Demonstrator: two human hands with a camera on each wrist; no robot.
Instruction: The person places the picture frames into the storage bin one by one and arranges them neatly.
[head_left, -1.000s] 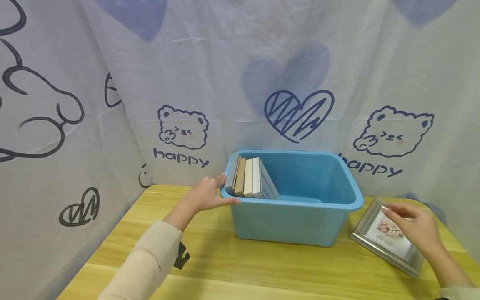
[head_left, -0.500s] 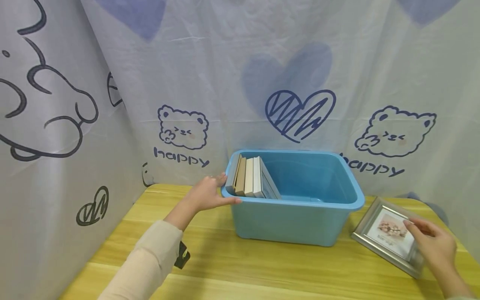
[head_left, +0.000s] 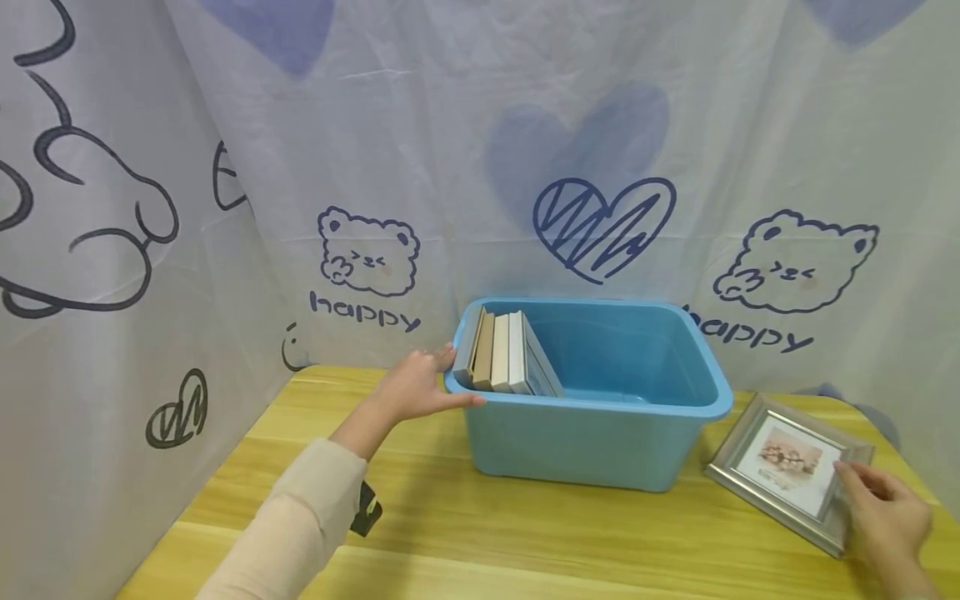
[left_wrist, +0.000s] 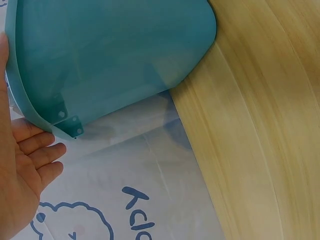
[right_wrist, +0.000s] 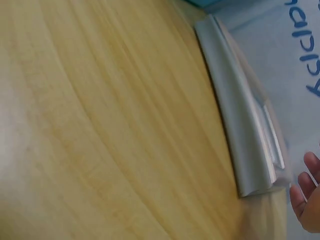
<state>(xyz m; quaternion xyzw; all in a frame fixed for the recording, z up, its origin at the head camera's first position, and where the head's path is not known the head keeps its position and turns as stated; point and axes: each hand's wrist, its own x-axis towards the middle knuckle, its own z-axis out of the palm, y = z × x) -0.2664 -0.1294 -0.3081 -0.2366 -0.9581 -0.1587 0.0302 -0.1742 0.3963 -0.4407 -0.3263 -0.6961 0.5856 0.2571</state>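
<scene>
A blue plastic bin (head_left: 577, 442) stands on the wooden table. My left hand (head_left: 408, 385) holds its left front corner, thumb along the front rim and fingers at the left side. In the left wrist view, several fingers (left_wrist: 44, 156) bend beside the bin's rim. Several books (head_left: 498, 354) stand on edge at the bin's left end, the rightmost item leaning. To the right of the bin lies a silver picture frame (head_left: 787, 467) with a flower print, face up. My right hand (head_left: 888, 512) is at its right edge, loosely bent; the right wrist view shows the fingers (right_wrist: 305, 185) apart from the frame.
The wooden table (head_left: 450, 542) reaches out in front of the bin. Behind and at the left hangs a white curtain (head_left: 450, 167) with hearts and bear drawings. A small dark object (head_left: 366, 510) shows under the left sleeve.
My right hand has moved right and down across the picture frame, from above its print to its right edge. The frame stays on the table. My left hand keeps its place on the bin.
</scene>
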